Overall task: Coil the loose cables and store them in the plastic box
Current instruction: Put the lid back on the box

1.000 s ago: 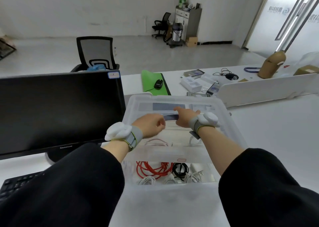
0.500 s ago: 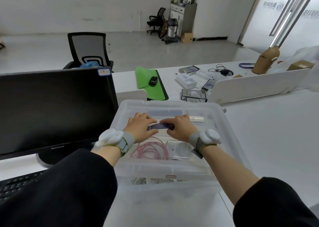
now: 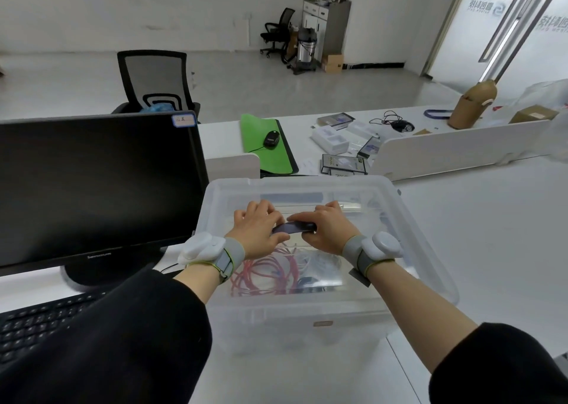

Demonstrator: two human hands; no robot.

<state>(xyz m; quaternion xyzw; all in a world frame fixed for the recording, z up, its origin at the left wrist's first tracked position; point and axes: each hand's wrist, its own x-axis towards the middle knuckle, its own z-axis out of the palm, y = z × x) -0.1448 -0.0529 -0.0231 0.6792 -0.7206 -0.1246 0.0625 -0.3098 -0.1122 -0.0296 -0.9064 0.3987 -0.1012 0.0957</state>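
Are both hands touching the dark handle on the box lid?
Touching. The head view shows the left hand and right hand gripping the dark handle from either end.

A wide black flat-screen monitor (image 3: 95,188) on a round stand fills nine o'clock, with a black keyboard (image 3: 40,323) below it at eight. Behind the screen, at eleven o'clock, stands a black mesh-backed office chair (image 3: 153,80). At twelve, a bright green mouse mat (image 3: 264,148) carries a black corded mouse (image 3: 271,138). Toward one o'clock lie white packaging trays (image 3: 330,137) and dark-edged flat boxes (image 3: 344,162). A low white desk divider (image 3: 461,148) runs across two o'clock, a tan bottle-shaped object (image 3: 471,103) beyond it. Far off at twelve stands a steel cylindrical vacuum cleaner (image 3: 305,47).
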